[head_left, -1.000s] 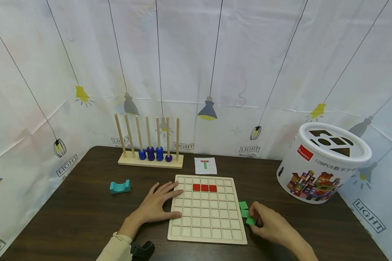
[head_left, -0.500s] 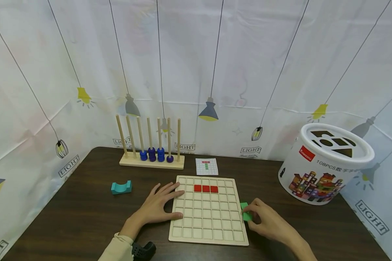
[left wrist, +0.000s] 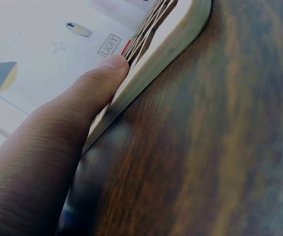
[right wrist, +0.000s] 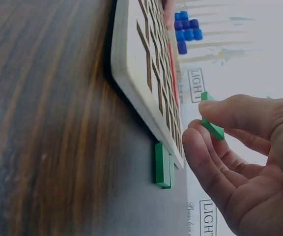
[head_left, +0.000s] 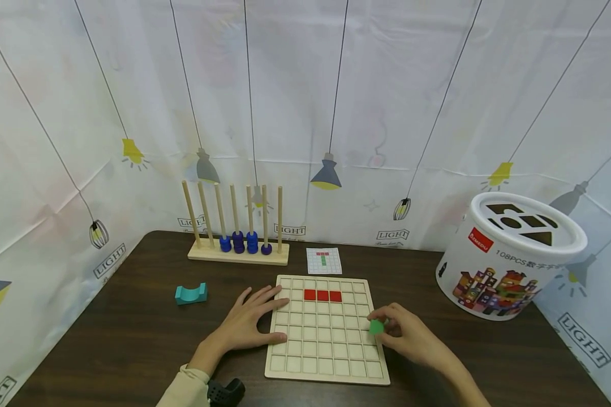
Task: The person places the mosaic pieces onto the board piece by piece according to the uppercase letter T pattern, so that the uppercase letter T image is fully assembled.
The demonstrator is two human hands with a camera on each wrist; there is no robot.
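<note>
A wooden grid board point(head_left: 331, 350) lies flat on the dark table, with three red square tiles point(head_left: 323, 295) side by side in its second row. My left hand point(head_left: 249, 322) rests on the board's left edge with fingers spread; its thumb touches the edge in the left wrist view. Over the board's right edge, my right hand point(head_left: 409, 333) pinches a green square tile point(head_left: 376, 327) between thumb and fingers. In the right wrist view, more green tiles point(right wrist: 163, 164) lie on the table against the board's side; the hand hides them in the head view.
Behind the board lies a small pattern card point(head_left: 323, 261) with red and green squares. A peg abacus point(head_left: 237, 256) with blue and purple beads stands at the back left. A teal arch block point(head_left: 190, 294) sits at left. The large white block bucket point(head_left: 506, 260) stands at right.
My right hand has picked a green tile off the table beside the board and moved it up and left over the board's right edge. The left hand stays in place.
</note>
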